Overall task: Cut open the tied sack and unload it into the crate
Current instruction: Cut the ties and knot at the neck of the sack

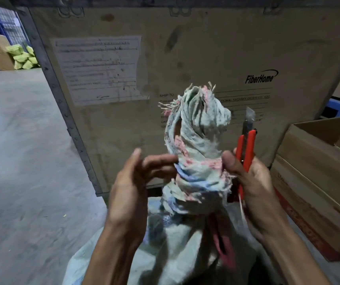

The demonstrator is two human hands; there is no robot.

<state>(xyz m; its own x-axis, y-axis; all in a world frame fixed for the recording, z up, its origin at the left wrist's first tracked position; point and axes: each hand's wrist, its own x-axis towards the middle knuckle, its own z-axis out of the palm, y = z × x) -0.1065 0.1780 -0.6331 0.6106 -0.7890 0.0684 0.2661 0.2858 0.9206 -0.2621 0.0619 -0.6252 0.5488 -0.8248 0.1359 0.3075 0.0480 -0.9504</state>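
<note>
Both hands meet at the twisted neck of the sack (193, 145), which stands up at centre frame while its pale woven body spreads toward the bottom edge. Left hand (136, 177) is spread, fingers loosely curled, fingertips just touching the neck's left side; right hand (249, 177) is wrapped around an orange utility knife (246, 149), blade extended upward, with its thumb pressing the neck's right side. Frayed woven plastic, pink and blue striped, is wound tightly on itself here; whether a separate cord binds it cannot be told. Such cloth looks light, limp and slick, likely to slip and unwind once cut, so the firm place to hold is probably the tight twist just below the frayed tuft, fingers kept away from the blade. Behind the neck rises a large cardboard-sided crate (185, 58) with a paper label at upper left. An open cardboard box (319, 153) sits at right, bare concrete floor (21, 151) at left.
</note>
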